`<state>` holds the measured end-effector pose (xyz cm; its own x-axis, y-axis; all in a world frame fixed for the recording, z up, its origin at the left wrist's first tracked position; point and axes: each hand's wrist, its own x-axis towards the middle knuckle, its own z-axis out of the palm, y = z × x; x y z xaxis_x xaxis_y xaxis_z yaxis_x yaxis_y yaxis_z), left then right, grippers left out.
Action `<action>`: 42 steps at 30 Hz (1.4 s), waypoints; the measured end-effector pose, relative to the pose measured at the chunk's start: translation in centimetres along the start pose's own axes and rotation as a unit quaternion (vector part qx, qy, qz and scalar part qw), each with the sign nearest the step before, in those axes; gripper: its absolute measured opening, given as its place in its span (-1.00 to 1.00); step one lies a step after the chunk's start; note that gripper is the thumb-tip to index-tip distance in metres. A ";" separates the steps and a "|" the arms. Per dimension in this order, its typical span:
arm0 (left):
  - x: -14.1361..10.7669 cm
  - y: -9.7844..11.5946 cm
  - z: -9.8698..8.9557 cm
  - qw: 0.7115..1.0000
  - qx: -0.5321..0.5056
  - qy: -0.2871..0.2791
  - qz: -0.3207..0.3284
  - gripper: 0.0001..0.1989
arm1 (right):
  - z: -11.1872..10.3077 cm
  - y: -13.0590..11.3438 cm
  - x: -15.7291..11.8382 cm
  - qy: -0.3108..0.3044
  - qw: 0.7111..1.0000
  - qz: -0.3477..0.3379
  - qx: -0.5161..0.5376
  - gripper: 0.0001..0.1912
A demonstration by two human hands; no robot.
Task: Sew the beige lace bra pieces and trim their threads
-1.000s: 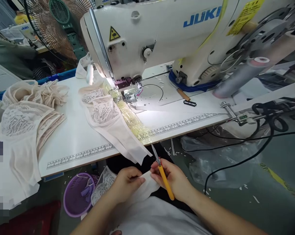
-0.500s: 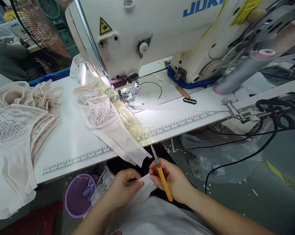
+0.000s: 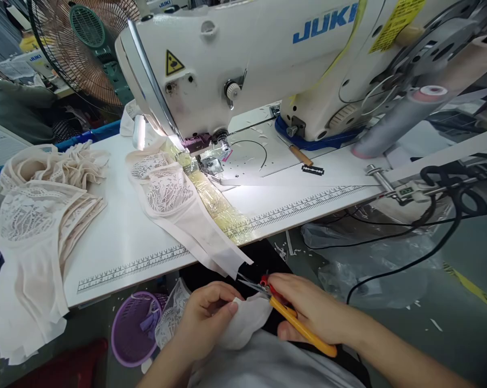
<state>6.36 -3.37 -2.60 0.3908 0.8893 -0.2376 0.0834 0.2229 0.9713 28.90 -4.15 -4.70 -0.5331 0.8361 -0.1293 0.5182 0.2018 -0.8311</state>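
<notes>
The white cloth (image 3: 247, 323) over the lap (image 3: 268, 261) looks light and limp — best pinched near its edge, as the left hand (image 3: 205, 318) does — while the right hand (image 3: 308, 304) grasps orange-handled scissors (image 3: 308, 331).

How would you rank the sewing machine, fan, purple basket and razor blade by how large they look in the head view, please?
Largest to smallest:
Sewing machine
Fan, partly cut off
Purple basket
Razor blade
</notes>
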 end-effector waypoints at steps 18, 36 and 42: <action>-0.8 -0.1 -0.5 0.995 0.003 0.036 0.096 -0.92 | 0.7 -0.5 -0.4 -0.030 0.993 0.034 -0.113 -0.45; -0.6 0.2 -0.1 0.994 0.039 0.059 0.083 -0.84 | 2.0 0.3 -1.0 -0.019 0.999 0.017 -0.025 -0.62; -0.7 0.3 -0.2 0.997 0.016 0.050 0.065 -0.87 | 1.4 0.0 -0.8 0.066 0.996 0.048 0.031 -0.45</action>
<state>5.89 -3.87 -2.10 0.3069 0.9456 -0.1084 0.0678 0.0919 0.9935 28.38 -5.48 -5.40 -0.3882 0.9109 -0.1402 0.5180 0.0899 -0.8506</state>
